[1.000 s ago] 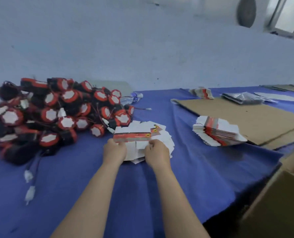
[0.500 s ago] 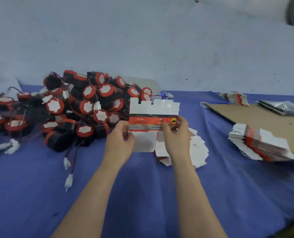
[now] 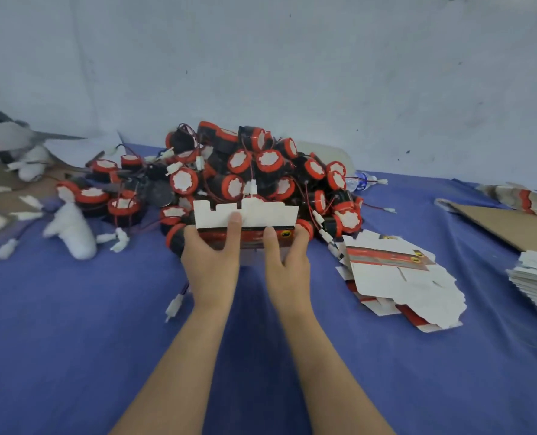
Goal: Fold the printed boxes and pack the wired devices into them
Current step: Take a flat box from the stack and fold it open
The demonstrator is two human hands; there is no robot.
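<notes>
Box (image 3: 270, 215): flat, held up before devices (image 3: 254, 171).
Left hand (image 3: 212, 262): fingers pinching box.
Right hand (image 3: 287, 265): fingers pinching box.
Counter (image 3: 72, 340): blue.

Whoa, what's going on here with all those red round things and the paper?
Someone is starting a box. The left hand and right hand both grip one flat printed box, thumbs on its front, right before the pile of red and black wired devices. It is not folded up yet and nothing is inside. More flat boxes lie heaped on the blue table to the right.
</notes>
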